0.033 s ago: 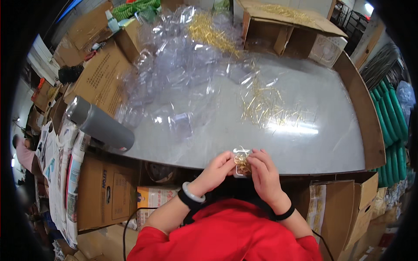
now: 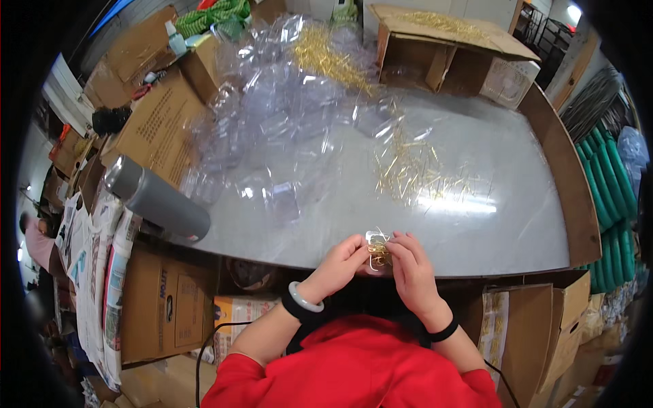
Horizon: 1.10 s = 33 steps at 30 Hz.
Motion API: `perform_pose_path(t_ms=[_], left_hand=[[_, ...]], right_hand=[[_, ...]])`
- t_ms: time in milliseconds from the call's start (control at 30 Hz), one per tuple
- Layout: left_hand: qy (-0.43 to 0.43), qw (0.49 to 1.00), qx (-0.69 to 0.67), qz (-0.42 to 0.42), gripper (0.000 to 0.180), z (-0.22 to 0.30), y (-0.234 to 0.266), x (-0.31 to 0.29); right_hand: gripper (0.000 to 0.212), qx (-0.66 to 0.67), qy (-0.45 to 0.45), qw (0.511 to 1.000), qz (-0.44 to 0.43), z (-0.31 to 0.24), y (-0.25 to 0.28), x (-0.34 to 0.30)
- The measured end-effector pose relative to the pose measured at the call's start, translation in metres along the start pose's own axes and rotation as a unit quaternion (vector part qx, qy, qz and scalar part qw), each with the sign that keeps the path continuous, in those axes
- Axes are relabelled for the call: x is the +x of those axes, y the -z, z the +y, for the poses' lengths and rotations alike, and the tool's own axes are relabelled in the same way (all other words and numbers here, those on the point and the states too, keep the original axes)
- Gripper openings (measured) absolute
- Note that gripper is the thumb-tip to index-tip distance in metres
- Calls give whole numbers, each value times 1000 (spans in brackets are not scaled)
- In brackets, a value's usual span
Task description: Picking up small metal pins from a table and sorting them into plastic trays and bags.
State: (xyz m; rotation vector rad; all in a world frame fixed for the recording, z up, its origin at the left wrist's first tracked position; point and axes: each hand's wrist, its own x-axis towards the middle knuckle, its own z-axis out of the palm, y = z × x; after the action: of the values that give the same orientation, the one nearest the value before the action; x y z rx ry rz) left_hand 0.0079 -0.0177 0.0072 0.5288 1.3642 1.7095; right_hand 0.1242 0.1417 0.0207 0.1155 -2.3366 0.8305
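Note:
At the near edge of the table I hold a small clear plastic box (image 2: 373, 236) with gold wire pieces (image 2: 379, 253) bunched at it, some sticking out past its rim. My left hand (image 2: 342, 264) is closed on the box's left side, thumb and fingers pinching it. From the right, my right hand (image 2: 412, 273) has its fingers bent and pressed together on the gold wires. The fingers partly hide the box's lower part. Further out, loose gold wires (image 2: 408, 166) lie scattered on the grey table (image 2: 503, 231).
A large heap of clear plastic boxes (image 2: 272, 102) covers the table's left and back, with a gold wire pile (image 2: 326, 61) on top. A grey bottle (image 2: 166, 204) leans at the left edge. An open cardboard box (image 2: 435, 64) stands at the back; a cardboard wall (image 2: 568, 177) borders the right.
The gold wires between my fingers have shifted and lie differently against the clear box. Both hands stay in nearly the same place.

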Motion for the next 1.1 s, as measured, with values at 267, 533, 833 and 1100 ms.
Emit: perform_pose_path(t_ms=[267, 533, 833, 1100], left_hand=[[-288, 743, 581, 164, 47, 8, -8, 8], [-225, 716, 657, 70, 63, 9, -17, 13], [-281, 762, 580, 58, 51, 5, -18, 15], [-279, 803, 527, -14, 61, 5, -21, 23]], right_hand=[[30, -57, -44, 997, 8, 11, -4, 2], [39, 36, -86, 996, -12, 16, 2, 1], [65, 191, -189, 962, 39, 27, 25, -7], [40, 22, -198, 979, 52, 19, 28, -14]])
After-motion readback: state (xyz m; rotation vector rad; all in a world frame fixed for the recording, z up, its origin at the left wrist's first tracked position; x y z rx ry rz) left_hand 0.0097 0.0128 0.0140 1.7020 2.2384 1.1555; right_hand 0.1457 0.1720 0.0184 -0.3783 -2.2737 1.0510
